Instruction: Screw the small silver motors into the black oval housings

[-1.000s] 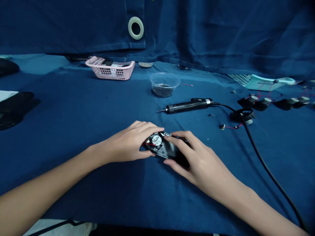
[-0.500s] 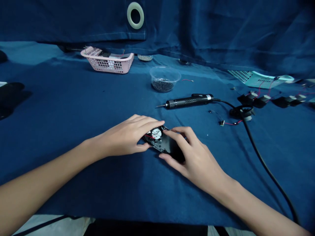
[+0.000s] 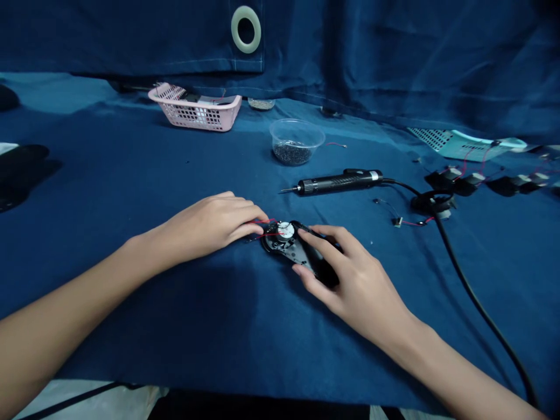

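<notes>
"What have you got hold of?"

"My right hand (image 3: 356, 286) clasps a black plastic housing (image 3: 291, 248), with the thumb under its near edge and the fingers (image 3: 324, 238) curled over the top. That end disappears under my palm, so I can't make out its shape there."

"And your left?"

"My left hand (image 3: 205, 224) is palm down, its fingertips (image 3: 258, 226) right at the red wires (image 3: 266, 228) beside a round silver part (image 3: 285, 231) on the housing. I can't tell whether they're pinching a wire or only resting on it."

"How much room do you have?"

"The blue-covered counter (image 3: 131, 175) is open in front of my fingers and to the left. Just beyond my right fingers lies an electric screwdriver (image 3: 336, 182), tip pointing left, and its black cable (image 3: 476, 303) runs toward the counter's near edge, well right of my right hand. Farther off are a clear plastic tub (image 3: 293, 153) of small dark pieces and a pink plastic basket (image 3: 195, 115), whose contents are hard to make out."
</notes>
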Available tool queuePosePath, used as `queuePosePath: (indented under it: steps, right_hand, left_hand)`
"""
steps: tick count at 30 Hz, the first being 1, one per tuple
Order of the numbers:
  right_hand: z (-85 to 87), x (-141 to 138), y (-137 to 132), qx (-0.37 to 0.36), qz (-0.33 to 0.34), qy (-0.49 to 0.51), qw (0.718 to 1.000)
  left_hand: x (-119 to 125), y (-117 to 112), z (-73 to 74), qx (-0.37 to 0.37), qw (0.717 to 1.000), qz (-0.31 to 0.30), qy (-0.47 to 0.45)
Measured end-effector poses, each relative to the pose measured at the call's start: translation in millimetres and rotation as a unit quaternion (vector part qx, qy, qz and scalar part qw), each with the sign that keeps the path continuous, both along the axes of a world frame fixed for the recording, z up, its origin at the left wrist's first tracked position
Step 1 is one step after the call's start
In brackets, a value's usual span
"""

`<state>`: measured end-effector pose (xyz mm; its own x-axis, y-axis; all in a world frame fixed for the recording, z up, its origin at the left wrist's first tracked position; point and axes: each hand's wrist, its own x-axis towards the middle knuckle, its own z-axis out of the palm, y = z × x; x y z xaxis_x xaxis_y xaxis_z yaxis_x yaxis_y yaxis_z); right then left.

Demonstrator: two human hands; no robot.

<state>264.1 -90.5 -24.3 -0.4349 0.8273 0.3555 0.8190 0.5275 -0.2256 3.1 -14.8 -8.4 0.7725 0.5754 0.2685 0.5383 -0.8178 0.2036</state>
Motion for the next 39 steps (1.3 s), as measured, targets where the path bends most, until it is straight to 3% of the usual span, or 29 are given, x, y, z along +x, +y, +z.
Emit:
queuePosePath:
  steps: [6, 9, 12, 17, 24, 30, 39]
  right_hand:
    - [0.3, 0.7, 1.3, 0.04, 0.013, -0.018, 0.999]
    - [0.9, 1.6, 1.2, 0.045, 0.019, -0.021, 0.999]
    - [1.5, 2.2, 0.9, 0.04, 0.02, -0.012, 0.999]
    - [1.0, 2.1, 0.7, 0.036, 0.02, -0.009, 0.999]
    - [2.5, 3.9, 1.1, 0.045, 0.027, -0.017, 0.998]
    - [2.5, 5.3, 3.1, 0.042, 0.043, -0.021, 0.998]
    - [4.9, 4.3, 4.2, 0.015, 0.044, -0.011, 0.999]
  left_hand:
    - [2.5, 4.5, -12.8, 0.049, 0.992, 0.071, 0.091]
    - [1.3, 4.9, -15.3, 0.005, 0.988, 0.105, 0.111]
    - [-0.6, 0.9, -6.3, -0.058, 0.987, 0.127, 0.077]
    - [5.6, -12.8, 11.6, -0.106, 0.991, 0.079, -0.017]
    - [11.3, -11.5, 0.1, -0.216, 0.976, 0.018, -0.017]
    - [15.8, -5.5, -3.0, -0.2, 0.973, -0.001, -0.113]
    - [26.9, -3.6, -0.3, -0.209, 0.97, 0.028, -0.118]
